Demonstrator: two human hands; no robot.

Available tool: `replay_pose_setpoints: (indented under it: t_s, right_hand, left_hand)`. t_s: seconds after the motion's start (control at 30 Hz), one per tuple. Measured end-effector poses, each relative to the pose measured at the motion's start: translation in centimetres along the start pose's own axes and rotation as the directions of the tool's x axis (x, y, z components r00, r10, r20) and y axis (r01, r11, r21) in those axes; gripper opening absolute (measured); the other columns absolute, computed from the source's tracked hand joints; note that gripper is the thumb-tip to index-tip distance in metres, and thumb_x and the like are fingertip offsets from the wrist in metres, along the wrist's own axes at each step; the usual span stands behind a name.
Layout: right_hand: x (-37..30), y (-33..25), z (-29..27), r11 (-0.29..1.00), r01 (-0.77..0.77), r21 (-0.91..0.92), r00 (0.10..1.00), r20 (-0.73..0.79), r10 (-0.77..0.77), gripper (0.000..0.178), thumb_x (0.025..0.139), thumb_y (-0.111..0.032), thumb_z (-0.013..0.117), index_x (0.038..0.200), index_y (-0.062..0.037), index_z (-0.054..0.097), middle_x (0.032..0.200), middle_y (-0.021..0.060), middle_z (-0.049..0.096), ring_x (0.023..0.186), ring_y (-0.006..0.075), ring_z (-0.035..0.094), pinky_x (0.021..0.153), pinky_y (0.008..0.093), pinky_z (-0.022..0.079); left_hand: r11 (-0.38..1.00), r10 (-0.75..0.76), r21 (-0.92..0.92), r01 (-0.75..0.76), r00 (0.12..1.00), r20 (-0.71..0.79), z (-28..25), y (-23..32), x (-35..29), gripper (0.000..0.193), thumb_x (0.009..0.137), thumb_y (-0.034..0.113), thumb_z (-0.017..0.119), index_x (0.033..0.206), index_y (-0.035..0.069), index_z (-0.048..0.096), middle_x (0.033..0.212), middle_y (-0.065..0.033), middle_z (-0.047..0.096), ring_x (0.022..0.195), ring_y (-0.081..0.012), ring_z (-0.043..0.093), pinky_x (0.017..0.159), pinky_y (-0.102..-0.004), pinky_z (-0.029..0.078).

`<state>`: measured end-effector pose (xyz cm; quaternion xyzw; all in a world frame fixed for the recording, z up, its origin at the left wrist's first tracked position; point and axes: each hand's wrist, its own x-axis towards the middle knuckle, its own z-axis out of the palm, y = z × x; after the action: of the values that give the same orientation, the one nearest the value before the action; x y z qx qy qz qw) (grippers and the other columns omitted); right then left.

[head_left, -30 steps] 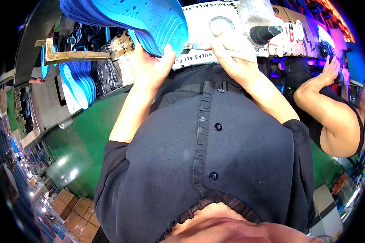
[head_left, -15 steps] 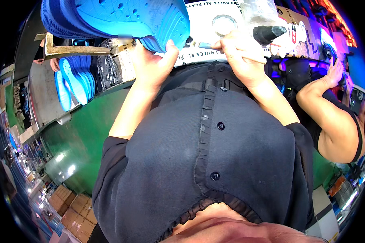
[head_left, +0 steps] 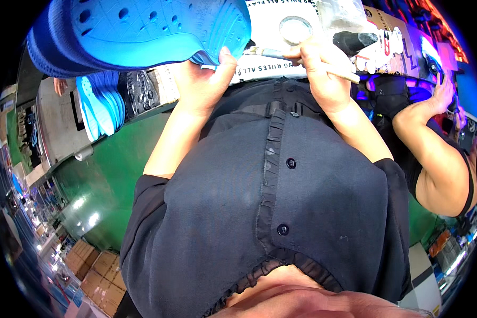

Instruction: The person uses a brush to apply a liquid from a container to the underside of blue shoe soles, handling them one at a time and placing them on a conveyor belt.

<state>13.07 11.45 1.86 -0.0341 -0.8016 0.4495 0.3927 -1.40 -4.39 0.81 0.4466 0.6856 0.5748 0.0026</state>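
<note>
My left hand (head_left: 206, 85) holds a blue foam clog (head_left: 138, 40) at its right end, with the thumb over the edge. Holes dot the clog's top, and its far left part runs toward the picture's rim. Closed around a paintbrush (head_left: 273, 52) with a pale handle is my right hand (head_left: 326, 74). The brush's bristles point left at the clog's end; whether they touch it I cannot tell. Beyond the brush, a clear round dish (head_left: 295, 31) sits on a white printed board (head_left: 265, 24).
Several blue foam shoe pieces (head_left: 102, 108) lie at the left beside black pieces in plastic (head_left: 140, 93). A co-worker's hand (head_left: 60, 86) shows there. A black pointed thing (head_left: 354, 42) stands right of the dish. Another person's arm (head_left: 432, 143) is at the right.
The clog has come lower and further left, covering the wooden frame. The brush and my right hand have shifted slightly right. The co-worker's hand at the left has moved off the blue pieces.
</note>
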Motion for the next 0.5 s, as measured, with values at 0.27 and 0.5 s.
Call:
replay_pose_setpoints:
  t_s: [0.27, 0.5]
  right_hand:
    - [0.0, 0.7, 0.1, 0.994, 0.106, 0.035, 0.991, 0.076, -0.108, 0.017, 0.085, -0.008, 0.055, 0.076, 0.0011, 0.066, 0.068, 0.0082, 0.064, 0.06, 0.0177, 0.059, 0.059, 0.0261, 0.046]
    - [-1.1, 0.8, -0.8, 0.972, -0.206, 0.109, 0.978, -0.013, 0.208, 0.03, 0.093, -0.014, 0.043, 0.08, 0.0057, 0.062, 0.074, 0.0093, 0.062, 0.063, 0.0128, 0.055, 0.06, 0.0233, 0.044]
  left_hand:
    - [0.999, -0.033, 0.007, 0.033, 0.999, 0.003, 0.3, -0.2, 0.1, 0.034, 0.075, 0.001, 0.063, 0.106, -0.002, 0.048, 0.098, -0.0104, 0.058, 0.089, -0.0175, 0.057, 0.083, -0.0292, 0.043]
    - [0.996, -0.064, -0.065, 0.055, 0.987, -0.144, 0.6, 0.1, 0.9, 0.033, 0.073, 0.011, 0.065, 0.099, -0.004, 0.051, 0.087, -0.0112, 0.062, 0.077, -0.0161, 0.059, 0.073, -0.0273, 0.047]
